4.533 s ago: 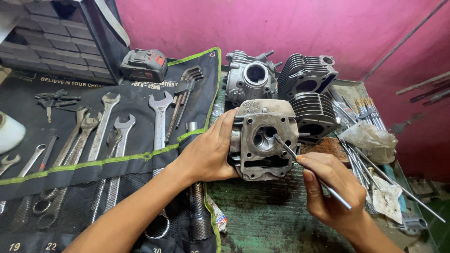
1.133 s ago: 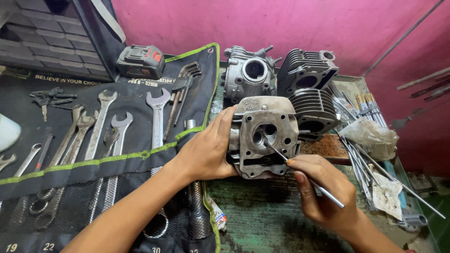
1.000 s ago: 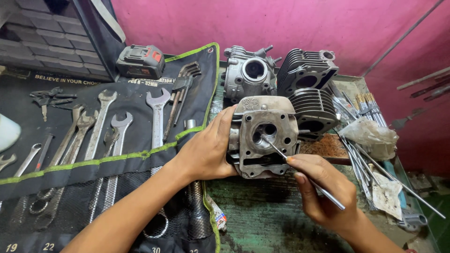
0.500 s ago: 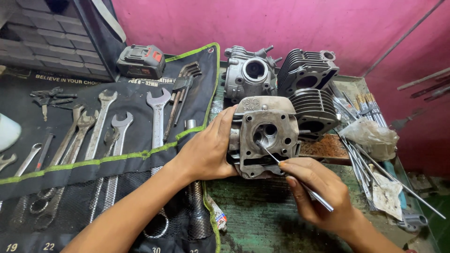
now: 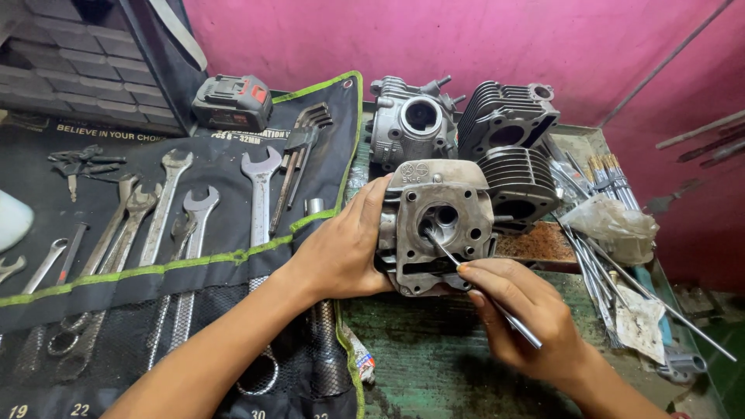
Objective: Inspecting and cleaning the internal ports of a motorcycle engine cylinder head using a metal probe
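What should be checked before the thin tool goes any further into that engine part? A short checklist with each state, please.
1. Left hand braces the cylinder head from its side: ok.
2. Right hand pinches the thin metal pick like a pen: ok.
3. Pick tip sits at the round central port: ok.
4. What the tip touches inside the port: cannot tell.
5. Head's base seated flat on the green bench: cannot tell.
6. Wrenches on the tool roll lie apart from both hands: ok.
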